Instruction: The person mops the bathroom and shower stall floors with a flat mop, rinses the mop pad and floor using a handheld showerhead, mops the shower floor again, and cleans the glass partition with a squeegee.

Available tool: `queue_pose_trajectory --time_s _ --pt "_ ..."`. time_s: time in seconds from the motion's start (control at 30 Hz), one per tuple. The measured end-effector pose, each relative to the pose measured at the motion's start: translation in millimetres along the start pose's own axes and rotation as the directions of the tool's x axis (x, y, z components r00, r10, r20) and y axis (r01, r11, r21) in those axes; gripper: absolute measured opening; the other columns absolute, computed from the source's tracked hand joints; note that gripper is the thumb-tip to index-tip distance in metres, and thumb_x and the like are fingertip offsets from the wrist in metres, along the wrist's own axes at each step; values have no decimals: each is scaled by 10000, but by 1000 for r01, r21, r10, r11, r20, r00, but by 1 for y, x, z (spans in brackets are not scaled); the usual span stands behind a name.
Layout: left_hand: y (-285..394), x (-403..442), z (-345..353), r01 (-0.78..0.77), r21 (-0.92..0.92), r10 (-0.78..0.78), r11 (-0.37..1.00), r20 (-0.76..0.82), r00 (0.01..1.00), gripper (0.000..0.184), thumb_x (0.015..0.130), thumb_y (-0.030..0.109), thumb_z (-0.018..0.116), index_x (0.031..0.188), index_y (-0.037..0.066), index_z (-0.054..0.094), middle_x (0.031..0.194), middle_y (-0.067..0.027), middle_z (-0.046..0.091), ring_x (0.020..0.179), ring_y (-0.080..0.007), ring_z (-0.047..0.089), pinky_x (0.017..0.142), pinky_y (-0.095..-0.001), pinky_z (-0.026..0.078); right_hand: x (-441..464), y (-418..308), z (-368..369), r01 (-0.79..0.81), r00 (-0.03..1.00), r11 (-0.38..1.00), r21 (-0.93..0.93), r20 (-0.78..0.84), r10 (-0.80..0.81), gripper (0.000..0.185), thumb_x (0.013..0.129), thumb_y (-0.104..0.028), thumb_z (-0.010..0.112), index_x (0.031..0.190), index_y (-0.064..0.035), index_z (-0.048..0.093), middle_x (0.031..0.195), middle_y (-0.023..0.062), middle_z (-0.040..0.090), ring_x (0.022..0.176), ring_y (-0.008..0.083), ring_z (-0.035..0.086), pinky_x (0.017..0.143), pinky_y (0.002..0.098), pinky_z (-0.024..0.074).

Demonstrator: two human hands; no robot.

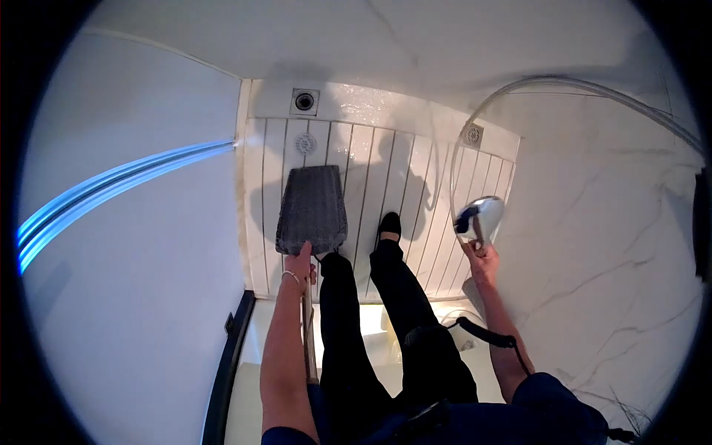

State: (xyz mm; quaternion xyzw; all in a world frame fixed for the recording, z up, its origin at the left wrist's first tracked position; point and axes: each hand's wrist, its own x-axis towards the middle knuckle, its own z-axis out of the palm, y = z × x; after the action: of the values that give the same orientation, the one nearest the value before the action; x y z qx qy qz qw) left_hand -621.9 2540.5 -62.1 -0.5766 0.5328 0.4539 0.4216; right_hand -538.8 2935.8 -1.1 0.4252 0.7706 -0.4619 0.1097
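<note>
My left hand [300, 267] is wrapped round the handle of a flat mop [311, 210], close below its grey fabric head. The mop head is raised broad side toward me, and its handle runs back beside my left forearm. My right hand [483, 262] grips a shiny chrome shower head [480, 216] on the right side. From there a flexible shower hose [552, 79] loops up and over to the right edge of view. Whether water is flowing cannot be made out.
Beneath me is a white slatted shower floor [356, 185]. A square drain [305, 102], a round grate [305, 143] and another drain [472, 135] lie toward the far wall. A marbled wall [601, 245] stands right, a pale panel [141, 222] left. A coiled black cord [486, 331] hangs near my right arm.
</note>
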Motion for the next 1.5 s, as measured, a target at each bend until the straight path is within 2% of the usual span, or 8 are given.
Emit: queue_pose_trajectory --time_s 0.33,0.43,0.6,0.63,1.03,1.17,1.2,1.5 --pt "-12 31 -3 -27 67 21 997 88 996 362 741 440 642 859 127 504 572 -57 483 387 -198 444 349 -344 336 -11 -42 112 560 657 827 -42 631 -413 321 606 -156 710 855 -90 518 711 58 530 675 244 552 594 381 388" --pt "-24 61 -19 269 -411 -174 871 256 951 383 773 543 487 805 168 558 598 -46 531 354 -217 405 325 -353 286 -10 -52 152 598 619 800 -36 655 -433 286 628 -191 715 838 -97 545 709 44 524 703 241 541 613 373 372" --pt "5 58 -12 -13 -396 66 918 121 990 208 838 310 528 843 104 501 578 -80 491 335 -241 399 300 -354 296 -18 -76 156 513 742 858 0 504 -443 303 618 -116 729 862 -70 556 729 63 532 646 215 551 579 338 420" --pt "24 34 -7 -208 -18 208 978 182 961 289 806 368 574 831 92 492 540 -74 463 339 -200 400 303 -335 305 -20 -75 151 468 777 883 34 461 -430 316 613 -96 732 875 -65 557 738 68 537 635 211 554 571 331 430" --pt "114 -17 -15 -205 586 237 784 22 971 420 759 462 587 850 60 504 513 -60 416 359 -172 395 326 -336 320 -21 -5 5 63 998 978 198 -34 -57 204 711 -124 723 801 -30 565 666 -55 520 587 37 435 541 206 393" --pt "137 -17 -9 -436 892 577 116 297 761 439 729 398 609 973 34 599 734 -185 613 709 -270 618 631 -415 481 -15 32 -37 121 956 923 366 -294 -9 181 760 -152 682 781 -39 542 700 -9 510 623 71 453 567 226 399" --pt "151 -54 18 -130 991 505 -44 134 853 460 711 391 616 1007 39 609 941 -192 620 947 -277 590 807 -385 459 -12 32 -47 87 936 899 428 -343 73 181 775 -167 667 791 -42 537 702 -12 509 618 76 457 564 228 400" --pt "193 -60 94 97 766 515 -636 327 793 381 703 417 642 989 165 631 999 -56 625 942 -235 593 792 -394 461 -4 56 -56 -9 870 213 977 -97 484 228 843 -307 571 766 -118 470 561 10 455 497 132 448 542 314 418"
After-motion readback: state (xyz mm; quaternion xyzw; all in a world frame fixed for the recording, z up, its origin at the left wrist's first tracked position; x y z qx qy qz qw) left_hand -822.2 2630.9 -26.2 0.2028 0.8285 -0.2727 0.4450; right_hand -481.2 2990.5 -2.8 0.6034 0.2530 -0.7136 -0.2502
